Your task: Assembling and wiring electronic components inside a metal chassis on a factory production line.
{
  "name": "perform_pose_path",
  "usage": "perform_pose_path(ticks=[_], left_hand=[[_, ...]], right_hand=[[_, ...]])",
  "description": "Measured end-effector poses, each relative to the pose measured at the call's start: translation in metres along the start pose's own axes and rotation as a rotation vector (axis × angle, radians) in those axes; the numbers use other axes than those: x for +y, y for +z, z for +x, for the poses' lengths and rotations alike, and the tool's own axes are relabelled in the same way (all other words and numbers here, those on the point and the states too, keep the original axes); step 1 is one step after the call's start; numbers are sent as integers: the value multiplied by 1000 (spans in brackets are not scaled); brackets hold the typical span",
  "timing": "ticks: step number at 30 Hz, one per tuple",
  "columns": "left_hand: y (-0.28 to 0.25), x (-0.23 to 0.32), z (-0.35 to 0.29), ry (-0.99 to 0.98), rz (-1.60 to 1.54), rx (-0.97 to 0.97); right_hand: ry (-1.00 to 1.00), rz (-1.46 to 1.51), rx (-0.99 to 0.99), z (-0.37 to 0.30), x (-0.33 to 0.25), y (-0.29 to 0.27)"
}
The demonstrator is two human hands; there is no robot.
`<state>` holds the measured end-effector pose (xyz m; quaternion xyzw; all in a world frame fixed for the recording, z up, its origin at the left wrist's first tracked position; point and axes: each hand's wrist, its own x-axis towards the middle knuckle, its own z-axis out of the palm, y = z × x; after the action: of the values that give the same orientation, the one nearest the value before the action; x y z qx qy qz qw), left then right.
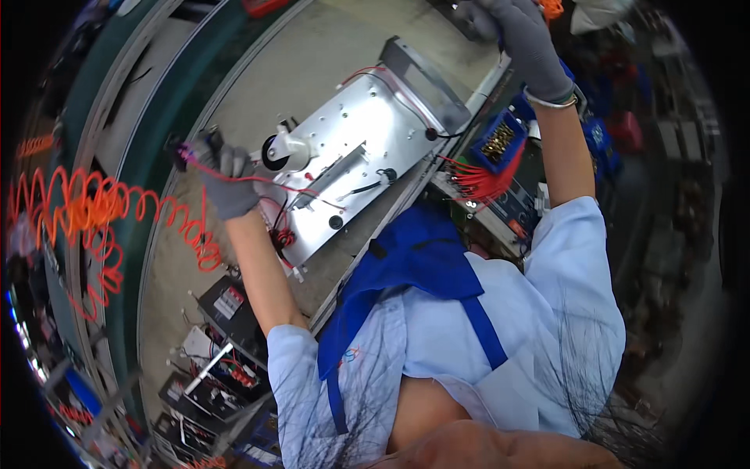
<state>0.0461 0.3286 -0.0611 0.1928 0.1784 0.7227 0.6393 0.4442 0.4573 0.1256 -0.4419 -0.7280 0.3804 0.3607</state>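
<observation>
A shiny metal plate (344, 129) lies in front of me, with a grey upright end frame (418, 82) at its far right. Mounted on the plate are a white round part with a dark ring (287, 150), a slotted bracket and some wires. At the plate's left end my left hand (226, 173), in a grey glove, is closed on a small dark connector (184, 156) with a purple glint. A red wire (258, 179) runs from there over the plate. My right hand (527, 47), also gloved, reaches to the far right with bent fingers; what they hold is unclear.
Coiled orange air hoses (94, 203) hang at the left beside a green conveyor belt (117, 313). Black chassis units (226, 313) stand lower left. To the right are a blue bin of brass pieces (500, 144) and a bundle of red wires (488, 178).
</observation>
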Motion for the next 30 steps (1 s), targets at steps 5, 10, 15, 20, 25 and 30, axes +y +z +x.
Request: perform_pose_path(ticks=[5,10,15,20,25,30], left_hand=[[12,-1,-4,19,-29,57],[3,-4,0,145,13,127],[4,-4,0,101,73,244],[-3,-12,4,26,20,145],[24,-27,12,203,72,307],[38,-28,6,194,123,406]], right_hand=[[367,-270,318,-65,175,-75],[780,-981,-6,-164,304,-37],[908,-1070,-153,-174,353,-18],[752,-1014,-191,-165,350,-31],[553,-558,148,-178,374,-90],[595,699,418,-114,181,-92]])
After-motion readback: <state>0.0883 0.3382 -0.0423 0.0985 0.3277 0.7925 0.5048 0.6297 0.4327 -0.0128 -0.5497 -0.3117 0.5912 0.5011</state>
